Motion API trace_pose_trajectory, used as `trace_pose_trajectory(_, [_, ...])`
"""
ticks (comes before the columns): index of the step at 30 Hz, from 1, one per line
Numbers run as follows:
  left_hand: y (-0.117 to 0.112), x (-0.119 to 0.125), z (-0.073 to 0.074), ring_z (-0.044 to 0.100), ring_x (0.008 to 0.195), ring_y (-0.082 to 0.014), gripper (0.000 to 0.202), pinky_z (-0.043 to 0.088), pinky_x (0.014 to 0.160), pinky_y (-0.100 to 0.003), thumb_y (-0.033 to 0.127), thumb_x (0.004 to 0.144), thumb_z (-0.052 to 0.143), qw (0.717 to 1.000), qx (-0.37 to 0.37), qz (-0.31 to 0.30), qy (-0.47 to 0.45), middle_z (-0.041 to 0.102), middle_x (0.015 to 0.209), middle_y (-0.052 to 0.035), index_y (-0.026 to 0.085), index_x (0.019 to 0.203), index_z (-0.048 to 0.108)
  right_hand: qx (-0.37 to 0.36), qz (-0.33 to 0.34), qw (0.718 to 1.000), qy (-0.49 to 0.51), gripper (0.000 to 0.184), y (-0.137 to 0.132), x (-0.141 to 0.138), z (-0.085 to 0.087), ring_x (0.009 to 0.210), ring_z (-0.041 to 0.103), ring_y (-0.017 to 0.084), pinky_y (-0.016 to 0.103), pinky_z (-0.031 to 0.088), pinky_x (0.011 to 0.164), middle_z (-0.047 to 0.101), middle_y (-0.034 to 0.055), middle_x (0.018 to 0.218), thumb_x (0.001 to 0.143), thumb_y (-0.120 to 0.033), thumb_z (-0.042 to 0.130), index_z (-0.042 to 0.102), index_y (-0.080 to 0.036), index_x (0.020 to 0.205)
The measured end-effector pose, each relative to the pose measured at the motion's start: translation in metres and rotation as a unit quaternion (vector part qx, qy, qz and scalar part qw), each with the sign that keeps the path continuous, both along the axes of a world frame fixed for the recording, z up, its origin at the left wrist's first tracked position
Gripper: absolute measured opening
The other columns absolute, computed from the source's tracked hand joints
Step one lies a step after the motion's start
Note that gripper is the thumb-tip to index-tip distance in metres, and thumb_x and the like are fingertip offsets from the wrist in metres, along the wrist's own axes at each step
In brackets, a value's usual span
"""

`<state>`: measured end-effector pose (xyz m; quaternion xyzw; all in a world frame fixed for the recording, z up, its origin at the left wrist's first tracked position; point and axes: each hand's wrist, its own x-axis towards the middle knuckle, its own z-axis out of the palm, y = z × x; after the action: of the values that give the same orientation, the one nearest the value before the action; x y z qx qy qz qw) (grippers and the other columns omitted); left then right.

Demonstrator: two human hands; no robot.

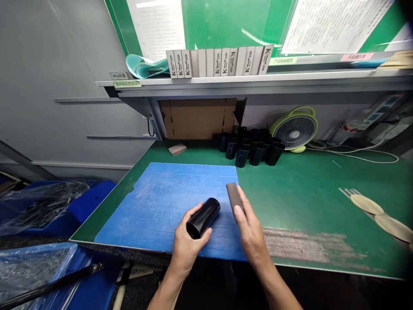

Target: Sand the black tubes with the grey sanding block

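My left hand (189,241) is wrapped round a glossy black cylinder (206,215), tilted with its open end toward me, above the blue mat (155,202). In my right hand (250,228) is a grey-brown sanding block (233,196), pinched between thumb and fingers and held upright at a slant. A small gap separates the block from the cylinder. Behind the mat stand several similar black cylinders (242,155) in a cluster, upright on the green tabletop (309,185). Another block (177,149) lies flat near the mat's far edge.
A row of boxed blocks marked 220 (217,62) lines the shelf (226,82). A green fan (293,131) and a white cable (364,153) sit at the back right. Finger cots or similar pale ovals with a fork-like end (368,204) lie right. Blue bins (87,204) stand left.
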<state>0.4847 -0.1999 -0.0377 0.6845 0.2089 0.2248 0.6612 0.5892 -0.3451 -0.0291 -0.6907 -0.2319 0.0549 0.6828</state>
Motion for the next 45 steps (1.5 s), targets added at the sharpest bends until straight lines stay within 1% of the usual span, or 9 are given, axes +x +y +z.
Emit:
trace_pose_trajectory(5, [-0.004, 0.002, -0.016, 0.062, 0.123, -0.0329, 0.057, 0.045, 0.111, -0.043, 0.033, 0.074, 0.082, 0.998, 0.018, 0.047, 0.027, 0.069, 0.129, -0.0114, 0.020, 0.126, 0.065, -0.180, 0.056, 0.939, -0.289, 0.062, 0.019, -0.035, 0.005, 0.155, 0.016, 0.031, 0.055, 0.022, 0.123, 0.012, 0.0032, 0.170, 0.104, -0.031, 0.043, 0.021, -0.030, 0.162])
trace_pose_trajectory(9, [-0.005, 0.003, -0.021, 0.066, 0.116, -0.0347, 0.032, 0.052, 0.099, -0.039, 0.034, 0.082, 0.072, 0.997, -0.030, 0.070, 0.014, 0.075, 0.117, -0.0124, 0.020, 0.111, 0.072, -0.237, 0.107, 0.890, -0.375, 0.065, 0.037, -0.040, 0.004, 0.155, 0.014, 0.033, 0.056, 0.030, 0.119, 0.013, 0.0074, 0.169, 0.102, -0.027, 0.044, 0.018, -0.027, 0.162])
trace_pose_trajectory(13, [-0.005, 0.005, -0.015, 0.068, 0.114, -0.0327, 0.050, 0.051, 0.102, -0.039, 0.023, 0.069, 0.082, 0.996, -0.007, 0.084, 0.002, 0.074, 0.119, -0.0114, 0.019, 0.117, 0.070, -0.255, 0.080, 0.898, -0.351, 0.062, 0.041, -0.033, -0.002, 0.155, 0.018, 0.030, 0.054, 0.032, 0.118, 0.016, 0.0073, 0.169, 0.105, -0.025, 0.037, 0.015, -0.028, 0.163])
trace_pose_trajectory(19, [-0.005, 0.006, -0.016, 0.066, 0.117, -0.0328, 0.043, 0.051, 0.103, -0.040, 0.021, 0.074, 0.077, 0.996, 0.002, 0.083, 0.015, 0.075, 0.118, -0.0105, 0.019, 0.116, 0.070, -0.245, 0.060, 0.903, -0.347, 0.067, 0.039, -0.044, -0.007, 0.155, 0.020, 0.029, 0.052, 0.031, 0.117, 0.019, 0.0055, 0.168, 0.105, -0.021, 0.035, 0.004, -0.029, 0.163])
trace_pose_trajectory(30, [-0.004, 0.006, -0.022, 0.067, 0.115, -0.0308, 0.036, 0.051, 0.101, -0.038, 0.025, 0.084, 0.069, 0.998, -0.012, 0.064, 0.007, 0.074, 0.122, -0.0107, 0.019, 0.119, 0.072, -0.251, 0.066, 0.901, -0.348, 0.065, 0.042, -0.046, -0.006, 0.154, 0.023, 0.030, 0.049, 0.030, 0.116, 0.023, 0.0047, 0.167, 0.103, -0.020, 0.036, 0.011, -0.027, 0.163])
trace_pose_trajectory(33, [-0.003, 0.007, -0.023, 0.065, 0.120, -0.0311, 0.049, 0.049, 0.106, -0.039, 0.024, 0.079, 0.075, 0.998, 0.012, 0.067, 0.009, 0.071, 0.129, -0.0099, 0.020, 0.128, 0.068, -0.248, 0.049, 0.903, -0.347, 0.066, 0.041, -0.040, -0.007, 0.154, 0.022, 0.028, 0.048, 0.030, 0.116, 0.023, 0.0033, 0.167, 0.104, -0.021, 0.036, 0.009, -0.030, 0.163])
trace_pose_trajectory(38, [-0.003, 0.007, -0.020, 0.070, 0.108, -0.0320, 0.041, 0.055, 0.097, -0.038, 0.024, 0.077, 0.077, 0.998, -0.014, 0.064, 0.009, 0.075, 0.118, -0.0107, 0.019, 0.118, 0.074, -0.268, 0.111, 0.885, -0.363, 0.066, 0.033, -0.028, -0.007, 0.154, 0.022, 0.028, 0.049, 0.030, 0.117, 0.024, 0.0035, 0.167, 0.104, -0.023, 0.037, 0.009, -0.030, 0.163])
trace_pose_trajectory(41, [-0.004, 0.007, -0.017, 0.067, 0.116, -0.0328, 0.053, 0.050, 0.105, -0.039, 0.019, 0.067, 0.083, 0.997, -0.017, 0.074, -0.011, 0.074, 0.121, -0.0105, 0.020, 0.119, 0.073, -0.259, 0.099, 0.893, -0.355, 0.065, 0.030, -0.022, -0.007, 0.154, 0.023, 0.027, 0.049, 0.030, 0.118, 0.026, 0.0024, 0.166, 0.105, -0.024, 0.036, 0.009, -0.033, 0.163])
trace_pose_trajectory(45, [-0.005, 0.006, -0.018, 0.068, 0.114, -0.0338, 0.047, 0.051, 0.104, -0.042, 0.022, 0.069, 0.081, 0.996, -0.025, 0.082, -0.015, 0.074, 0.120, -0.0110, 0.019, 0.115, 0.073, -0.241, 0.128, 0.896, -0.349, 0.062, 0.032, -0.020, -0.004, 0.152, 0.029, 0.026, 0.048, 0.031, 0.119, 0.031, 0.0013, 0.164, 0.105, -0.024, 0.036, 0.014, -0.034, 0.162])
